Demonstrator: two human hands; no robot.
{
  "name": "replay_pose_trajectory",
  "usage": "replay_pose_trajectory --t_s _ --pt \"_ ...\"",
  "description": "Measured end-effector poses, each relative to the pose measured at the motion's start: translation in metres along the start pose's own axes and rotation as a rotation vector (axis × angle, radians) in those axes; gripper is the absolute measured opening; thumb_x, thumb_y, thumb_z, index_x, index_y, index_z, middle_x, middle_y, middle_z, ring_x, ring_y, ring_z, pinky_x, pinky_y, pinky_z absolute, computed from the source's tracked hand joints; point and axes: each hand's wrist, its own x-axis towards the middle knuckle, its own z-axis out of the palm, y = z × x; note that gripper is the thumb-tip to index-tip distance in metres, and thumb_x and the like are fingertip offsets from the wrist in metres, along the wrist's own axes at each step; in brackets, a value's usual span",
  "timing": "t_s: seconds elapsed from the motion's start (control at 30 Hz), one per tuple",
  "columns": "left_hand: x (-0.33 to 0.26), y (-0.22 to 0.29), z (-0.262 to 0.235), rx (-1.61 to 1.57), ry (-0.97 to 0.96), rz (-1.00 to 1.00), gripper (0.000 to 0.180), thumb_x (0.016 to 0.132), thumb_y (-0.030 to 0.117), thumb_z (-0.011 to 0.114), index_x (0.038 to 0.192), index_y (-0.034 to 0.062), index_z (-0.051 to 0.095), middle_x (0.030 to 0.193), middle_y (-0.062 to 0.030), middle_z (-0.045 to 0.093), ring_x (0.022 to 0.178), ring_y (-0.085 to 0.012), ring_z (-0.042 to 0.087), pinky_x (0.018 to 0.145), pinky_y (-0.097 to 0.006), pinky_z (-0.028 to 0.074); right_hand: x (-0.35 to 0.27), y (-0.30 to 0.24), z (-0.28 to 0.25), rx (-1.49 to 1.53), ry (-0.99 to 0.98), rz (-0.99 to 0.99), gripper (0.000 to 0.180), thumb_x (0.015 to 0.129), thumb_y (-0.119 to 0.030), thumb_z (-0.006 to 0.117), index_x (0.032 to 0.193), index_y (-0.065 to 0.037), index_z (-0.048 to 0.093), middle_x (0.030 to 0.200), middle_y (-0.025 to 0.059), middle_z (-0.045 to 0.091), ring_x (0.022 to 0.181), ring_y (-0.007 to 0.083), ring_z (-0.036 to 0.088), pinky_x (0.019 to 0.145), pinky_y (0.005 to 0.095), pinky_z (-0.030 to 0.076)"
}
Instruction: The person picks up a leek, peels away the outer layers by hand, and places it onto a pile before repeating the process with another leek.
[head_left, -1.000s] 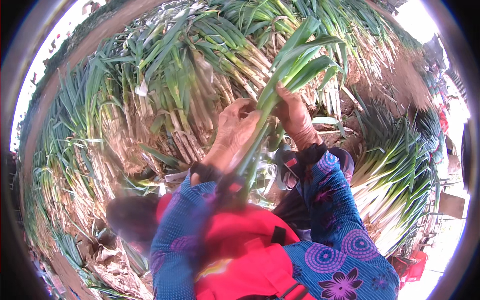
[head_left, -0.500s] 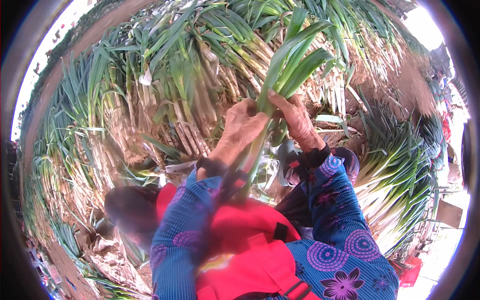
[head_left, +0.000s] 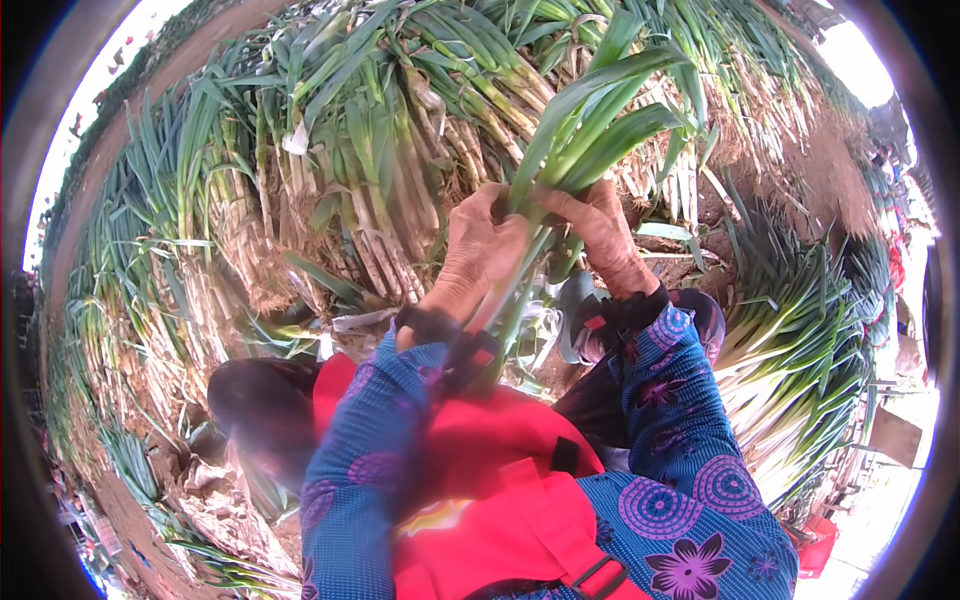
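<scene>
In front of my chest I hold one large green onion (head_left: 590, 125), its leaves fanning up and to the right and its stalk slanting down toward my lap. My left hand (head_left: 478, 250) is closed round the stalk just below the leaves. Close beside it, my right hand (head_left: 606, 240) pinches the same onion where the leaves branch, thumb across the front. The fingertips of both hands are partly hidden behind the stalk and leaves. The lower end of the stalk is blurred and hidden by my left forearm.
Long rows of unpeeled, root-on green onions (head_left: 385, 170) curve round the far side and left. At the right lies a heap of cleaner white-stalked onions (head_left: 790, 350). My bent knees flank loose peelings. A red container (head_left: 820, 547) stands at the lower right.
The onion's leaves have shifted slightly to the right. My right thumb has come down a little along the stalk, while both hands keep their hold.
</scene>
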Motion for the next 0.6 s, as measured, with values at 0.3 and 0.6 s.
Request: replay_pose_trajectory --t_s 0.3,0.6 --pt "-0.01 -0.021 -0.032 -0.353 -0.337 0.271 0.027 0.084 0.017 0.063 0.103 -0.0016 0.065 0.089 -0.0033 0.064 0.079 -0.0117 0.057 0.071 -0.025 0.046 0.004 -0.007 -0.002 0.254 -0.066 0.059 0.033 0.084 -0.022 0.068 0.108 0.0 0.062 0.094 0.0062 0.065 0.085 0.0157 0.062 0.078 0.0294 0.047" --pt "-0.018 -0.018 -0.014 -0.971 -0.342 -0.295 0.031 0.095 0.027 0.058 0.112 0.0003 0.06 0.087 -0.0049 0.063 0.074 -0.0138 0.061 0.064 -0.027 0.051 0.012 0.005 -0.004 0.281 -0.055 0.047 0.039 0.085 -0.022 0.068 0.116 0.0 0.06 0.098 0.0067 0.065 0.09 0.0172 0.061 0.079 0.0313 0.046"
